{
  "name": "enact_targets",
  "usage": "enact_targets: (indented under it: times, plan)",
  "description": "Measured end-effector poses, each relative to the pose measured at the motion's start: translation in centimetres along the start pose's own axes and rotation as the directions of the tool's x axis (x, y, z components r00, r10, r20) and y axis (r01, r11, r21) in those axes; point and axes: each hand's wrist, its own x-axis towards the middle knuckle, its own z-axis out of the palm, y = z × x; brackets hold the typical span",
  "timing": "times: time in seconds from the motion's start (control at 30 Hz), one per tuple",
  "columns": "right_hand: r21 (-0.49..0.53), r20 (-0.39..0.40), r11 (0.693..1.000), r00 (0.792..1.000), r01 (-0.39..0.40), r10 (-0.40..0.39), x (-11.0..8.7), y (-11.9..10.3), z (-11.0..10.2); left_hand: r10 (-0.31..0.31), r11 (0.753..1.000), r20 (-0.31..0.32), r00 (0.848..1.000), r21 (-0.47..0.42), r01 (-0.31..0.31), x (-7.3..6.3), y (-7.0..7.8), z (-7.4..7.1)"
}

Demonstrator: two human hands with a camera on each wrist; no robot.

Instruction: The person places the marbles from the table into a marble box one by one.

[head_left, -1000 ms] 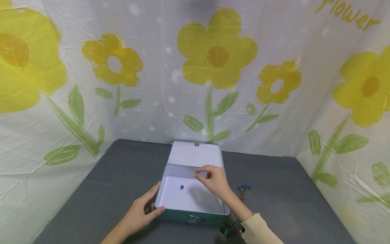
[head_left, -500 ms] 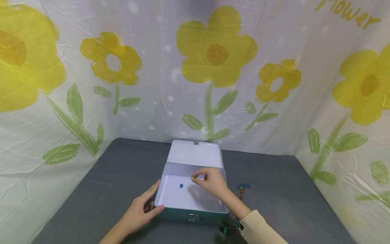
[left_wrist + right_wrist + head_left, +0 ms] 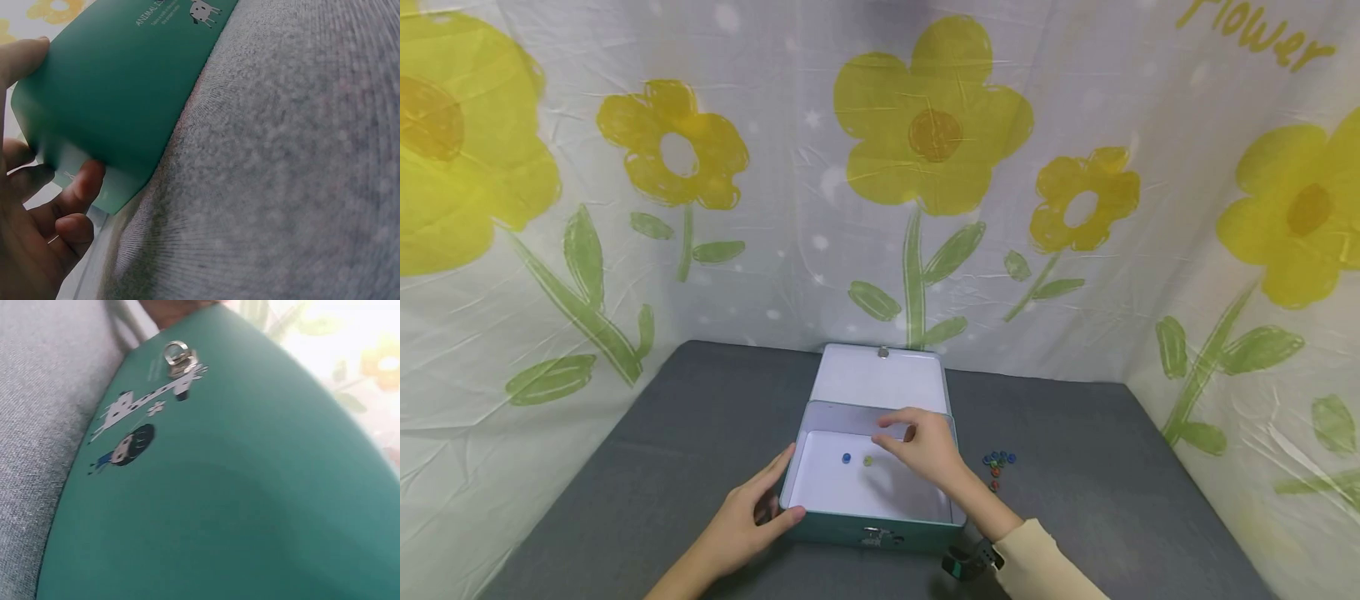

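1. Left hand (image 3: 748, 523) rests against the near left corner of an open green tin box (image 3: 872, 531), thumb along the rim and fingers curled round the outer wall, a grip that appears meant to keep the box from sliding on the grey table (image 3: 625, 467). The left wrist view shows fingers (image 3: 75, 200) wrapped round the box's green side (image 3: 125, 94).

2. Inside the box, on its white floor, lie a small blue bead (image 3: 847, 458) and, just beside it to the right, a yellow-green bead (image 3: 868, 460). They lie apart from the walls, near the middle of the floor.

3. Right hand (image 3: 925, 446) hovers above the box interior, just right of the yellow-green bead, fingers loosely bent with thumb and forefinger close together; nothing can be seen between them. A cream sleeve (image 3: 1037, 567) and a dark wrist strap (image 3: 970, 562) show below it.

4. The white-lined lid (image 3: 880, 379) stands back on its hinge, leaving the interior free to reach.

5. Right of the box, a small heap of coloured beads (image 3: 997, 462) lies on the table, near the right hand's side.

6. Writing: the box side carries white lettering beginning "ANIMAL", the remainder too small to read, beside small animal pictures (image 3: 131, 434) and a metal ring clasp (image 3: 177, 353). The flowered cloth backdrop (image 3: 932, 125) bears the word "Flower" (image 3: 1255, 33) at upper right.
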Motion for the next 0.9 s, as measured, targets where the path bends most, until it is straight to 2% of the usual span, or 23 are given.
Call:
enact_targets:
  times: [0.17, 0.47, 0.8, 0.9]
  plan:
    - [0.028, -0.064, 1.000, 0.998, -0.006, 0.008, -0.4, 0.1, -0.9, 0.002, 1.000, 0.004, 1.000, -0.004, -0.002, 0.0, 0.0, 0.0]
    - [0.058, -0.125, 0.998, 0.991, -0.032, 0.039, -1.7, 0.6, -2.9, -0.054, 0.999, 0.013, 0.998, 0.009, 0.053, 0.1, 0.0, 0.0]
    - [0.078, -0.182, 0.994, 0.980, -0.073, 0.086, -3.2, 1.1, -4.7, -0.001, 1.000, 0.003, 1.000, 0.007, 0.001, 0.1, 0.0, 0.1]
    - [0.074, -0.202, 0.994, 0.975, -0.081, 0.094, -3.6, 1.4, -5.2, -0.015, 1.000, 0.000, 1.000, 0.010, 0.015, 0.0, 0.0, 0.1]
